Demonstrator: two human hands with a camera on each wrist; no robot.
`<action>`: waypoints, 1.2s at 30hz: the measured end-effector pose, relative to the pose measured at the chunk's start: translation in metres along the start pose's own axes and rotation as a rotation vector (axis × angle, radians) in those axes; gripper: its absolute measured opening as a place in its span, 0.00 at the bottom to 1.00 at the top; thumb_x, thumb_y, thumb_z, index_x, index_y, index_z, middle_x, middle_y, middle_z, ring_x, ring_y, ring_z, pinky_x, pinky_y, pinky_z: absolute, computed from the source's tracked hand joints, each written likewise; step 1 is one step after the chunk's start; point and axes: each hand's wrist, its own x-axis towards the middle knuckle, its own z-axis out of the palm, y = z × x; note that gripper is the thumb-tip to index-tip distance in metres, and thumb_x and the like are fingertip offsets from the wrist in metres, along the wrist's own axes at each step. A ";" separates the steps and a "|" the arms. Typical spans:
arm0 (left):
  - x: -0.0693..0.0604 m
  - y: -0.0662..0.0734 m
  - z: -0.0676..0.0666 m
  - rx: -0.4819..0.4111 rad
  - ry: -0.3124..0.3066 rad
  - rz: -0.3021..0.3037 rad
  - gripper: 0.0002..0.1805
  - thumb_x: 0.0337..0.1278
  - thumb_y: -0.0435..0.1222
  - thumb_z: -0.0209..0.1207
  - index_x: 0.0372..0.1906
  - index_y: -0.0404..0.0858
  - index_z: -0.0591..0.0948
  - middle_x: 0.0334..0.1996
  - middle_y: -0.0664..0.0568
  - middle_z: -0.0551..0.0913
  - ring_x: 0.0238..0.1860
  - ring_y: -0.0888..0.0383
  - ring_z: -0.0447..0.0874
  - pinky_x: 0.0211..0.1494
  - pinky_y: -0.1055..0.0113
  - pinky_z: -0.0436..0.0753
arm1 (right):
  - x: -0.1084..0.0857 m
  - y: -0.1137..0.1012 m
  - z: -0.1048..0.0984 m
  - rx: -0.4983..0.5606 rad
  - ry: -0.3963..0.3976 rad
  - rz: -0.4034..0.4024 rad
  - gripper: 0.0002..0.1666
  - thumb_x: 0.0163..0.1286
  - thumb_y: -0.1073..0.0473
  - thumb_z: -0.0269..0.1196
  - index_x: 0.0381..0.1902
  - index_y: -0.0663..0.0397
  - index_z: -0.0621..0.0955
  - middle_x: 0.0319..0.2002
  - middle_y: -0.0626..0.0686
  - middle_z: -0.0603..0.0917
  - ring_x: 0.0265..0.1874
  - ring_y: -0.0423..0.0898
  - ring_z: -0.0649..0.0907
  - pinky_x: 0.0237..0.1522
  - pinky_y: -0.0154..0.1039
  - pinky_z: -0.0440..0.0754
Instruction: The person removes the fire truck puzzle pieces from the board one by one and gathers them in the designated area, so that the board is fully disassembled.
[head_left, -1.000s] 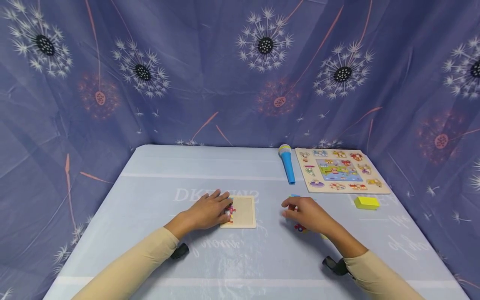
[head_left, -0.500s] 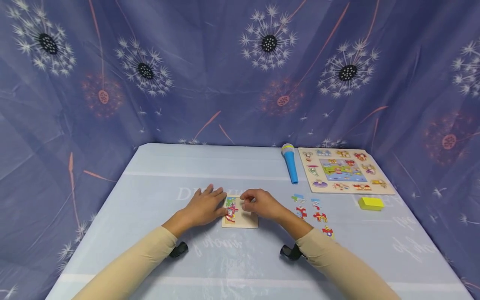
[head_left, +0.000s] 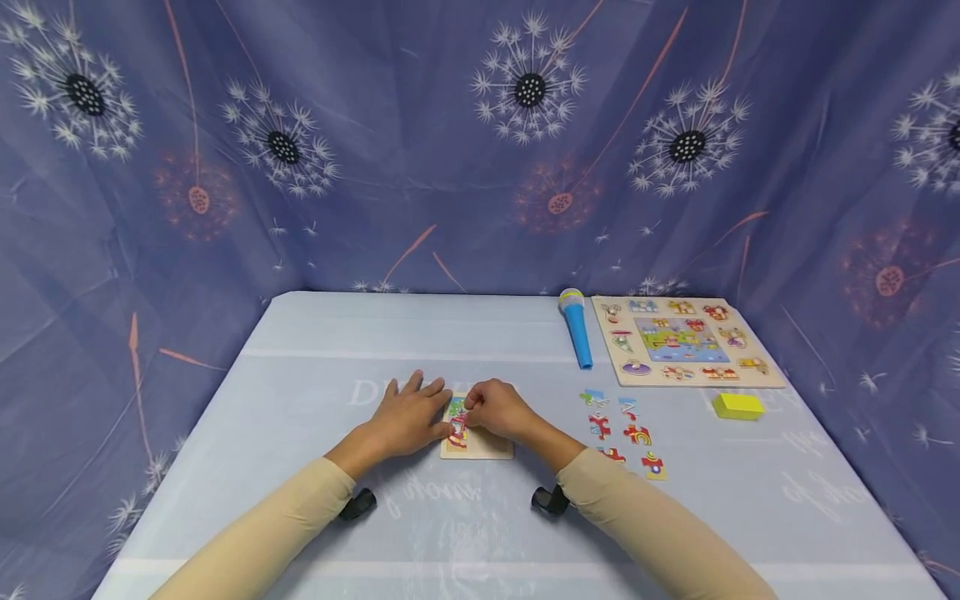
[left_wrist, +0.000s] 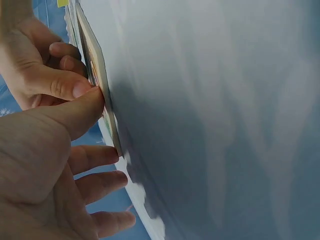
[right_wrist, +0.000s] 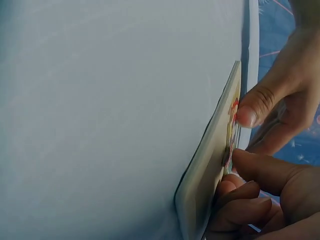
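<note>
A small wooden puzzle board (head_left: pixel 492 451) lies on the table between both hands. Joined jigsaw pieces (head_left: pixel 457 435) with red and green print fill its left side. My left hand (head_left: pixel 407 421) rests at the board's left edge with fingers spread, its thumb (right_wrist: pixel 247 115) on the pieces. My right hand (head_left: pixel 497 408) reaches over the board from the right, fingers curled, pinching a jigsaw piece (right_wrist: pixel 226 161) against those laid in. That piece is mostly hidden by the fingers. Both thumbs are close together in the left wrist view.
Several loose jigsaw pieces (head_left: pixel 637 435) lie right of the board, some near the right forearm. Farther back are a blue toy microphone (head_left: pixel 577 333), a larger wooden peg puzzle (head_left: pixel 626 374) and a yellow block (head_left: pixel 738 407). A patterned curtain stands behind the table.
My right hand has moved left from the loose pieces onto the board, carrying a piece to the laid ones. The left hand has stayed at the board's left edge.
</note>
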 end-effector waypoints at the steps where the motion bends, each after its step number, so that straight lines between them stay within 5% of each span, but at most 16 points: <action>1: 0.000 0.000 0.000 0.001 0.000 -0.001 0.36 0.65 0.57 0.63 0.71 0.42 0.75 0.74 0.45 0.69 0.77 0.32 0.55 0.69 0.25 0.57 | 0.000 -0.001 0.001 -0.013 0.003 0.000 0.05 0.60 0.67 0.71 0.33 0.59 0.84 0.24 0.47 0.80 0.23 0.41 0.76 0.27 0.33 0.73; 26: -0.001 0.002 0.000 -0.014 0.005 -0.018 0.36 0.65 0.56 0.64 0.71 0.42 0.75 0.74 0.44 0.69 0.77 0.31 0.55 0.69 0.25 0.56 | 0.003 0.002 0.003 -0.045 0.032 -0.018 0.08 0.62 0.66 0.72 0.31 0.55 0.81 0.25 0.47 0.79 0.25 0.41 0.76 0.28 0.33 0.73; 36: 0.000 0.001 0.001 -0.001 -0.001 -0.017 0.37 0.65 0.56 0.63 0.73 0.41 0.74 0.75 0.43 0.68 0.78 0.32 0.54 0.70 0.26 0.56 | -0.012 0.027 -0.034 0.051 0.149 0.098 0.08 0.60 0.67 0.73 0.32 0.56 0.82 0.26 0.49 0.78 0.25 0.43 0.75 0.26 0.34 0.73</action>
